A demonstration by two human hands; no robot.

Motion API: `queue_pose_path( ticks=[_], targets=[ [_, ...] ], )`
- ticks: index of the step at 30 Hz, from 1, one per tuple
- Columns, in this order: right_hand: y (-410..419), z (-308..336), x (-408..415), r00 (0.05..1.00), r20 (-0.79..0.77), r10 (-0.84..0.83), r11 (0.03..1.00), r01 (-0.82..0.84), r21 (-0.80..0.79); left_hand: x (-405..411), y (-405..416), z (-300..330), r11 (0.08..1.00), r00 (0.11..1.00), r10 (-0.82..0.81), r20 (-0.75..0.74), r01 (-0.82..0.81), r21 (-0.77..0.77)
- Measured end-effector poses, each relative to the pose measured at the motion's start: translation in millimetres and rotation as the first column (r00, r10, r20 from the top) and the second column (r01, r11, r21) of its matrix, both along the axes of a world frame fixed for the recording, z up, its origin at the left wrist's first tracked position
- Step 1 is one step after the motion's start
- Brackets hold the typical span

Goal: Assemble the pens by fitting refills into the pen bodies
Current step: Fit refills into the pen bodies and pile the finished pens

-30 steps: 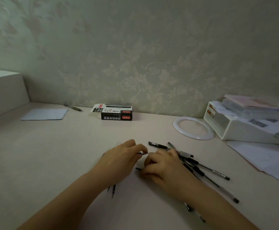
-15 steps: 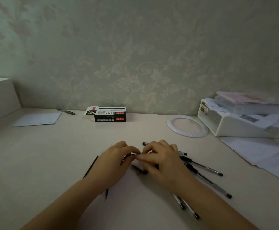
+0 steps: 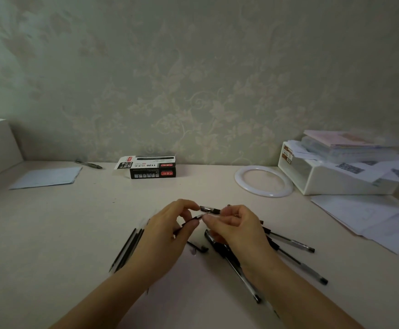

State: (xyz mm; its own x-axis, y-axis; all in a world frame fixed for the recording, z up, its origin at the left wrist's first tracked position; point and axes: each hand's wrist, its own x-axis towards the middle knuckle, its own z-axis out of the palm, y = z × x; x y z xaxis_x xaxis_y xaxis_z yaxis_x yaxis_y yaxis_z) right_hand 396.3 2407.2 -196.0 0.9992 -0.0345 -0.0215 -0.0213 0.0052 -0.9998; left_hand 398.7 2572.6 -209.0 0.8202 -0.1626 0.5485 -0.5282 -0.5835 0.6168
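Head view: your left hand (image 3: 167,236) pinches thin refill (image 3: 189,223), right hand (image 3: 235,227) fingers curl round pen body (image 3: 210,209), both above worktop (image 3: 75,222). Refill light, bendy; grip near tip. Body slick.

The table top (image 3: 79,229) under the fingers is looking like a smooth, matt cream laminate, no glare on it. The pen body (image 3: 210,209) sitting between the fingertips of the left hand (image 3: 167,236) and right hand (image 3: 235,230) is looking like clear plastic with a black, slightly shiny end. The pens (image 3: 291,243) lying right of the fingers are showing see-through plastic barrels and black caps. The refills (image 3: 128,249) left of the fingers are reading as thin dark matt plastic. Beyond the fingers, the box (image 3: 152,167) is looking like printed cardboard, the ring (image 3: 263,178) glossy white plastic, and the sheets (image 3: 371,217) off right plain matt paper.
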Motion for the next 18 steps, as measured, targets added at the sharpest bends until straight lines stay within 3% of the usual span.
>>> queue_pose_path(
  ticks=[7,18],
  targets=[
    [-0.1,-4.7,0.8,0.993,-0.008,0.118,0.989,-0.117,0.092,-1.4,-2.6,0.9,0.997,0.994,-0.065,0.091,0.061,0.053],
    [-7.6,-1.9,8.4,0.984,-0.112,0.14,0.925,-0.09,0.37,-2.2,-1.5,-3.4,0.996,0.997,-0.074,0.016,0.073,0.054]
  ],
)
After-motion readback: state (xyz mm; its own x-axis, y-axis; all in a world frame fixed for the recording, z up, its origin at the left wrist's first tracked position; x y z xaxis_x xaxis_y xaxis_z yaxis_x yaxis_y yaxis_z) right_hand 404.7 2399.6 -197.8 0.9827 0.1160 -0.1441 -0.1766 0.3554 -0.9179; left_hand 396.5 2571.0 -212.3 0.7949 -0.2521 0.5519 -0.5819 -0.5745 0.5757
